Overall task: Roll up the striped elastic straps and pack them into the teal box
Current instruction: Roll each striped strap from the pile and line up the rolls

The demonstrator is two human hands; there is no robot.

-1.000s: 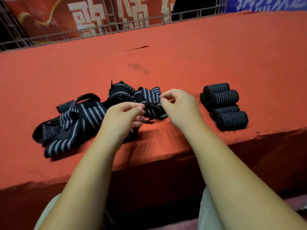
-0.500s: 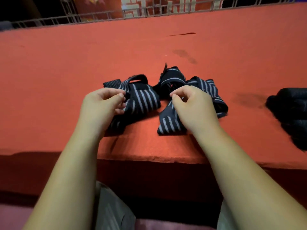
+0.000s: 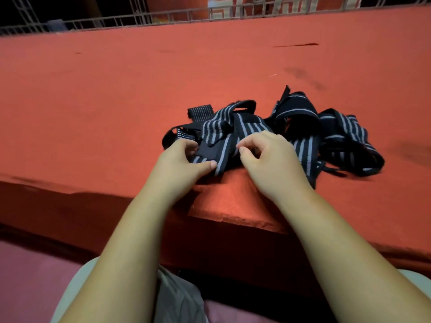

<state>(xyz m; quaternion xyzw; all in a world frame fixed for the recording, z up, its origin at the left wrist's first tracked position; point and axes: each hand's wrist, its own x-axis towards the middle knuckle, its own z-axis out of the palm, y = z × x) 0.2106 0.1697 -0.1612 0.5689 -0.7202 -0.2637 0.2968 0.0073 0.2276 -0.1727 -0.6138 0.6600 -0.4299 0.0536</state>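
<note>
The left hand (image 3: pixel 179 162) pinched the near end of a strap (image 3: pixel 225 148), the right hand (image 3: pixel 270 159) clamped its grip on it alongside, the strap running away across the surface (image 3: pixel 116 101).

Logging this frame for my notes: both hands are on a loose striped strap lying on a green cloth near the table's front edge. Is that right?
Not quite: the cloth is red, not green. The head view shows the left hand and the right hand on the loose striped strap, lying on the red cloth near the table's front edge.
</note>
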